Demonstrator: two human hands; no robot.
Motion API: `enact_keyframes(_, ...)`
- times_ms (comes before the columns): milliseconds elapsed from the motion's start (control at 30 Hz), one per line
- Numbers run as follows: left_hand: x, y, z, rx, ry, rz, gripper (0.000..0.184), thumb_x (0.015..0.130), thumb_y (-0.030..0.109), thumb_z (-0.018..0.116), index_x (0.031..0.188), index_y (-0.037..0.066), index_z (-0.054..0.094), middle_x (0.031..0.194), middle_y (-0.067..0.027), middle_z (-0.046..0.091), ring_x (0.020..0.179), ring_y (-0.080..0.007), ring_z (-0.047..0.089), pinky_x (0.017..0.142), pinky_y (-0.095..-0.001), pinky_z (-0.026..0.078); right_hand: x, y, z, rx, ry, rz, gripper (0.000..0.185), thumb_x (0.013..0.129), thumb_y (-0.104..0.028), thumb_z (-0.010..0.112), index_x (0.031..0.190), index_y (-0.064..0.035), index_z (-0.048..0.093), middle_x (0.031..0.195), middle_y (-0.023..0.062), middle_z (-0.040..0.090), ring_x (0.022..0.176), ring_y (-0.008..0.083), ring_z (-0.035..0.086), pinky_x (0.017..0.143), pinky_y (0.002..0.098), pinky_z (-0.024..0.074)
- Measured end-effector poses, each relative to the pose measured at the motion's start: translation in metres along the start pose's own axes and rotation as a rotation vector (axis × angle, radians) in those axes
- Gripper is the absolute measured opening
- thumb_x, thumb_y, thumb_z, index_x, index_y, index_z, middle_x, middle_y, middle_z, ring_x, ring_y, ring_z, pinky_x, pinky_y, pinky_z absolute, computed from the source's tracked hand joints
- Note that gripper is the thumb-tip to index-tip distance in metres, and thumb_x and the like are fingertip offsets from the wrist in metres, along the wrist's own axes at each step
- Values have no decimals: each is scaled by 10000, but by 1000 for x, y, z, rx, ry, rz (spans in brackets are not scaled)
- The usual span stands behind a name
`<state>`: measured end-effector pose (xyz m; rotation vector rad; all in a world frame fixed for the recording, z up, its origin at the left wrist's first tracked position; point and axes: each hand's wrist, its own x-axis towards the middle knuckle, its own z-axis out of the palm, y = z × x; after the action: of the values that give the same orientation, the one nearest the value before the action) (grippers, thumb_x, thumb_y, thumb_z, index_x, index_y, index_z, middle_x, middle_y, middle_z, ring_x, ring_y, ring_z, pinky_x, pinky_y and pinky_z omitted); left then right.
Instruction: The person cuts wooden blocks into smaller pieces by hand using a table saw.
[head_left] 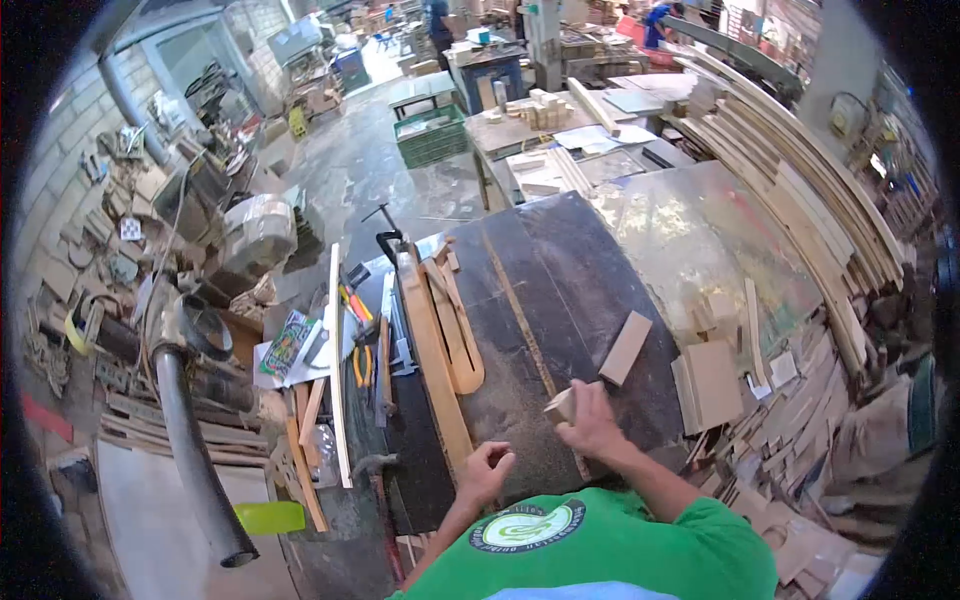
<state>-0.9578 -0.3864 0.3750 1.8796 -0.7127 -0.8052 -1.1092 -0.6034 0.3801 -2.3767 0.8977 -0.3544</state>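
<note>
My right hand (592, 425) is closed on a small light wooden block (561, 406) above the dark table (540, 290). My left hand (486, 472) is near the table's front edge, its fingers curled; whether anything is between them is too small to tell. A long wooden fence (432, 360) runs along the table just beyond my left hand, with a slotted wooden piece (463, 365) beside it. Past my right hand, a rectangular wooden block (626, 348) lies flat on the table.
A black clamp (388, 238) sits at the fence's far end. Tools, among them orange-handled pliers (362, 366), lie left of the fence. Long boards (790, 190) and wood scraps (790, 450) are on the right. A grey hose (195, 450) hangs at left. Two people stand far back.
</note>
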Motion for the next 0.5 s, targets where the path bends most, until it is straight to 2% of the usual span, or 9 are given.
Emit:
enact_keyframes(33, 1, 6, 6, 10, -26, 0, 309, 951, 212, 751, 1182, 9, 717, 1015, -83, 764, 913, -149, 718, 823, -317, 570, -7, 8, -15, -164, 73, -37, 821, 737, -298, 768, 1417, 29, 445, 1230, 235, 476, 1183, 435, 508, 1017, 520, 467)
enact_keyframes(133, 7, 26, 26, -42, -185, 47, 289, 967, 201, 737, 1181, 9, 711, 1014, -55, 751, 905, -120, 692, 817, -300, 559, -31, 28, -39, -244, 95, 66, 802, 744, -263, 742, 1431, 18, 441, 1234, 224, 488, 1185, 414, 518, 989, 506, 470)
enact_keyframes(300, 39, 52, 61, -114, -380, 66, 276, 976, 169, 714, 1191, -4, 700, 1008, -47, 742, 914, -108, 676, 814, -291, 549, -49, 66, -22, -182, 105, 118, 841, 761, -280, 758, 1471, 1, 407, 1291, 229, 529, 1181, 407, 535, 984, 498, 468)
enact_keyframes(367, 49, 75, 73, -74, -409, 115, 394, 987, 155, 691, 1336, -11, 613, 1195, -95, 705, 1073, -147, 658, 936, -310, 531, -50, 57, -28, 52, 187, 187, 841, 784, -259, 756, 1489, 7, 383, 1312, 258, 542, 1207, 431, 542, 1029, 505, 463)
enact_keyframes(400, 52, 81, 85, -125, -392, 99, 482, 1009, 160, 658, 1437, -9, 515, 1326, -125, 631, 1179, -178, 613, 1011, -328, 497, -51, 54, -33, 216, 237, 225, 836, 798, -244, 753, 1495, 17, 372, 1319, 273, 546, 1226, 445, 544, 1061, 505, 455)
enact_keyframes(433, 55, 85, 98, -177, -363, 82, 574, 1030, 164, 626, 1537, -7, 417, 1456, -154, 557, 1286, -208, 567, 1085, -347, 463, -53, 43, -49, 361, 194, 290, 859, 803, -219, 752, 1518, 24, 343, 1397, 287, 504, 1296, 428, 525, 1110, 479, 431)
enact_keyframes(467, 60, 94, 112, -168, -390, 66, 574, 1030, 164, 626, 1537, -7, 417, 1456, -154, 557, 1286, -208, 567, 1085, -347, 463, -55, 31, -70, 508, 151, 345, 883, 807, -194, 752, 1541, 31, 315, 1476, 300, 462, 1366, 411, 507, 1159, 452, 407)
enact_keyframes(500, 64, 107, 124, -270, -477, 80, 625, 1057, 168, 575, 1590, -5, 298, 1525, -163, 479, 1350, -229, 511, 1129, -361, 427, -57, 26, -83, 599, 157, 321, 886, 816, -171, 747, 1553, 41, 302, 1441, 282, 482, 1367, 379, 508, 1168, 427, 393)
